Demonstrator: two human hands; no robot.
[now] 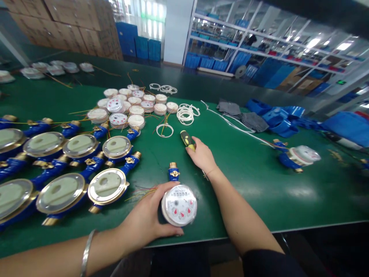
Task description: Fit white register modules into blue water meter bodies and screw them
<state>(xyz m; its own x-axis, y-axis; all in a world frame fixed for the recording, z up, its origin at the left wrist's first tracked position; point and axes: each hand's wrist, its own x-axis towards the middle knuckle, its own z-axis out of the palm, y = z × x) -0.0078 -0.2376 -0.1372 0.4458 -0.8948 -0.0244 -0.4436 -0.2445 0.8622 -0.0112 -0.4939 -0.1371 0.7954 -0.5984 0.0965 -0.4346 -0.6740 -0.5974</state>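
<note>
At the green table's (259, 207) edge, my left hand (148, 215) curls round the meter (180, 206), its stiff rim the safest hold, likely weighty, slick-faced; my right hand (203, 156) grips a yellow-black tool (186, 139).

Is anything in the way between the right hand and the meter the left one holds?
Nothing visible stands between the right hand and the meter in the left hand; the meter's brass pipe end sits left of the straight line between them.
</note>
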